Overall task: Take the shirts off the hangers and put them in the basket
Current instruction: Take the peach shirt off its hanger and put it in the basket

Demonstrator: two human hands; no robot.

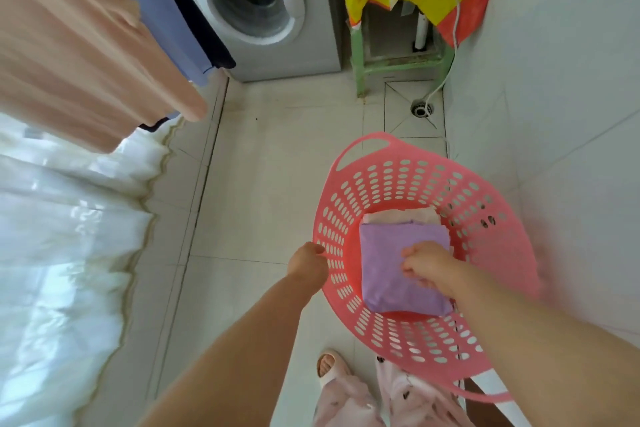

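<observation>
A pink perforated basket [485, 215] stands on the tiled floor at the right. Inside lies a folded purple shirt [384, 270] on top of a folded pale shirt [398, 216]. My right hand [431, 267] is inside the basket on the purple shirt's right side, its fingers curled onto the cloth. My left hand [308, 262] grips the basket's left rim, with its fingers hidden behind it. At the upper left hang a peach shirt [69, 45], a blue shirt [152, 3] and a dark garment [194, 14]; their hangers are out of view.
A grey washing machine [263, 3] stands at the back, with a green stool [398, 62] under yellow cloth beside it. A floor drain [421, 110] and a white hose lie near the right wall. A white curtain [62, 253] fills the left. My slippered foot [330, 366] is near the basket.
</observation>
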